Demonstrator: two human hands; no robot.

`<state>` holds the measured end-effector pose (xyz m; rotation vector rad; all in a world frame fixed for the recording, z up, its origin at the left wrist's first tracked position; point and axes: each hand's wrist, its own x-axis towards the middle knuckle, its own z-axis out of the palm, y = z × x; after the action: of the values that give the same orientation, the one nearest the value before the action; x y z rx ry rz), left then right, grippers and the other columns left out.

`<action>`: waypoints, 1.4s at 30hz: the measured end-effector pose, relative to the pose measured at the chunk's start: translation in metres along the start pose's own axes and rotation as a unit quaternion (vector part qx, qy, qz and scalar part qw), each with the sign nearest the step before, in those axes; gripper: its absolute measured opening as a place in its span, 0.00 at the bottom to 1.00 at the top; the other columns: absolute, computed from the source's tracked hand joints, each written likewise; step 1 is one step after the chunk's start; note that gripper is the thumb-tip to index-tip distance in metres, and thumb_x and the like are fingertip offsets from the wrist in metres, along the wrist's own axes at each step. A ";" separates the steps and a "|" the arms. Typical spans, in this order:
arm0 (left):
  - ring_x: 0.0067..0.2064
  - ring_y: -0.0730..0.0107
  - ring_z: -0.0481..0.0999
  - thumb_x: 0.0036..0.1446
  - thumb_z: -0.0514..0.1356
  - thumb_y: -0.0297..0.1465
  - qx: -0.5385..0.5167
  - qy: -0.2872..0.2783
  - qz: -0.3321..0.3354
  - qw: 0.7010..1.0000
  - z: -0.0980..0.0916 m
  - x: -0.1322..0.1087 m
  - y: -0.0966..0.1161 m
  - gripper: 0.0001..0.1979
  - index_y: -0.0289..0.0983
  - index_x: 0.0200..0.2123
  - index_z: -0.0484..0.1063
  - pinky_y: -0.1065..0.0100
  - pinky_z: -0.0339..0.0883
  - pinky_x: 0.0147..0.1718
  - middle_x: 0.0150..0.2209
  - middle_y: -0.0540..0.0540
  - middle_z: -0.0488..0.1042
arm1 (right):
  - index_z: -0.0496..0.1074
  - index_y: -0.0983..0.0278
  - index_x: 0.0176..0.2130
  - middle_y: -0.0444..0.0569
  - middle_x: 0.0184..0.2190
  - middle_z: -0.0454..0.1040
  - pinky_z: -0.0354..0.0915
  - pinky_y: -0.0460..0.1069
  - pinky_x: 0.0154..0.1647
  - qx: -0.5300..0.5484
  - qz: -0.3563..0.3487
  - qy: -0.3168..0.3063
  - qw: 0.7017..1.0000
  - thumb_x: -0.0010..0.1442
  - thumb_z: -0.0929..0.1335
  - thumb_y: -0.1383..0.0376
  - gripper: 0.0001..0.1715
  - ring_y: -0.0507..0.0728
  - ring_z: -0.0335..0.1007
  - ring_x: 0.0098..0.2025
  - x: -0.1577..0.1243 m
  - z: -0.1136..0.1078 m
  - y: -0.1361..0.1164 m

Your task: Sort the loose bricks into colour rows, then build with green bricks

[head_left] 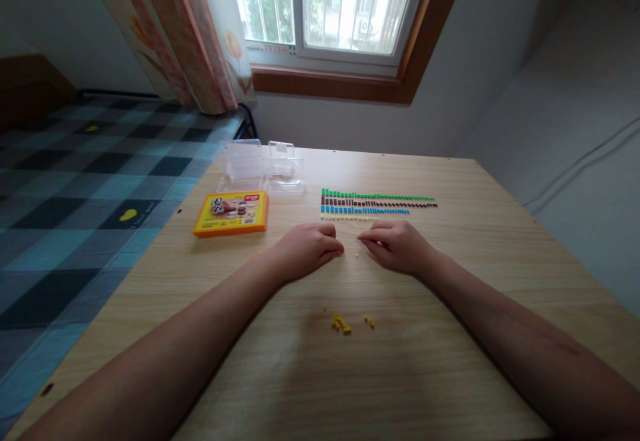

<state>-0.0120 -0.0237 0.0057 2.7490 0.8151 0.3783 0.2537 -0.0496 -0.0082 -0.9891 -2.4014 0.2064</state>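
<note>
My left hand (311, 249) rests on the table with its fingers curled inward, thumb close to the index finger; I cannot make out anything in it. Opposite it, my right hand (395, 246) has thumb and fingertips brought together, and whatever they pinch is too small to see. A tiny cream block (357, 255) lies just below the right fingertips. Beyond the hands run four rows of small blocks: green (375, 195), dark brown (373, 203), blue (363, 211) and cream (345, 217). Nearer to me lies a loose cluster of yellow blocks (341, 324).
An orange-yellow box (231, 214) with a printed lid lies on the left of the wooden table (450, 361). Behind it stand clear plastic cases (285, 175), lids raised. A bed with a checked cover (100, 207) adjoins the left edge; a window is ahead.
</note>
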 end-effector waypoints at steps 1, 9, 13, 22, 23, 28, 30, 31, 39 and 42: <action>0.38 0.68 0.75 0.68 0.57 0.34 -0.016 0.007 -0.006 1.000 0.001 0.000 -0.002 0.13 0.42 0.41 0.83 0.68 0.65 0.38 0.38 0.46 0.77 | 0.82 0.61 0.40 0.50 0.34 0.80 0.67 0.49 0.36 0.010 -0.001 0.004 1.000 0.67 0.66 0.66 0.12 0.55 0.74 0.34 0.000 0.000 0.000; 0.38 0.69 0.76 0.62 0.62 0.28 -0.144 0.026 -0.030 0.989 -0.005 0.001 -0.008 0.09 0.39 0.40 0.84 0.69 0.68 0.40 0.37 0.46 0.78 | 0.82 0.61 0.38 0.47 0.29 0.78 0.64 0.46 0.30 0.085 -0.018 -0.031 0.996 0.62 0.70 0.68 0.09 0.51 0.70 0.28 0.001 0.000 -0.003; 0.38 0.70 0.76 0.59 0.64 0.27 -0.150 0.013 -0.030 0.988 -0.006 0.001 -0.006 0.09 0.41 0.39 0.84 0.69 0.68 0.39 0.37 0.47 0.78 | 0.82 0.61 0.39 0.47 0.30 0.79 0.64 0.47 0.32 0.079 -0.018 -0.047 0.996 0.63 0.70 0.67 0.08 0.51 0.72 0.29 0.002 0.001 -0.002; 0.37 0.71 0.77 0.60 0.64 0.28 -0.102 0.010 -0.029 0.994 -0.001 0.000 -0.003 0.08 0.44 0.38 0.84 0.70 0.67 0.37 0.38 0.49 0.79 | 0.82 0.60 0.38 0.46 0.32 0.79 0.65 0.47 0.34 0.053 -0.020 -0.055 0.997 0.65 0.69 0.67 0.09 0.53 0.73 0.32 0.002 0.005 -0.002; 0.37 0.71 0.77 0.60 0.64 0.28 -0.100 0.012 -0.027 0.995 -0.001 0.000 -0.003 0.08 0.43 0.37 0.84 0.70 0.66 0.37 0.38 0.49 0.79 | 0.82 0.60 0.38 0.46 0.32 0.79 0.64 0.47 0.34 0.047 -0.018 -0.047 0.998 0.64 0.69 0.67 0.09 0.53 0.72 0.32 0.002 0.004 -0.001; 0.37 0.71 0.77 0.62 0.62 0.30 -0.085 0.014 -0.020 0.996 0.000 -0.001 -0.004 0.08 0.42 0.37 0.83 0.71 0.66 0.37 0.37 0.49 0.79 | 0.81 0.62 0.36 0.47 0.30 0.79 0.63 0.47 0.32 -0.023 0.072 0.054 0.996 0.64 0.68 0.67 0.10 0.53 0.71 0.29 0.000 -0.013 0.019; 0.37 0.71 0.77 0.64 0.62 0.31 -0.076 0.012 -0.015 0.997 0.002 -0.001 -0.005 0.08 0.42 0.37 0.83 0.71 0.65 0.37 0.38 0.48 0.79 | 0.82 0.63 0.36 0.49 0.32 0.80 0.63 0.48 0.34 -0.070 0.128 0.085 0.986 0.64 0.69 0.67 0.10 0.54 0.72 0.29 -0.002 -0.020 0.033; 0.37 0.71 0.77 0.64 0.61 0.31 -0.071 0.012 -0.013 0.997 0.002 -0.001 -0.006 0.09 0.42 0.38 0.83 0.71 0.65 0.37 0.38 0.48 0.78 | 0.82 0.63 0.36 0.50 0.33 0.81 0.64 0.49 0.35 -0.092 0.153 0.095 0.979 0.63 0.69 0.66 0.10 0.55 0.72 0.30 -0.002 -0.023 0.040; 0.38 0.70 0.77 0.67 0.59 0.34 -0.028 0.024 0.006 0.999 0.004 -0.001 -0.006 0.11 0.43 0.38 0.83 0.70 0.65 0.37 0.39 0.47 0.78 | 0.83 0.62 0.36 0.49 0.34 0.83 0.67 0.49 0.38 -0.100 0.182 0.056 0.977 0.61 0.69 0.66 0.10 0.57 0.76 0.33 -0.001 -0.019 0.050; 0.38 0.70 0.77 0.67 0.59 0.35 -0.029 0.023 0.006 0.999 0.004 -0.001 -0.006 0.12 0.43 0.39 0.84 0.70 0.66 0.38 0.39 0.47 0.79 | 0.83 0.62 0.35 0.49 0.33 0.83 0.66 0.49 0.37 -0.097 0.183 0.037 0.978 0.63 0.69 0.65 0.11 0.58 0.77 0.34 0.001 -0.016 0.045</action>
<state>-0.0142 -0.0199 0.0003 2.7007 0.7872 0.4614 0.2891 -0.0177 -0.0095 -1.5015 -2.1851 0.0645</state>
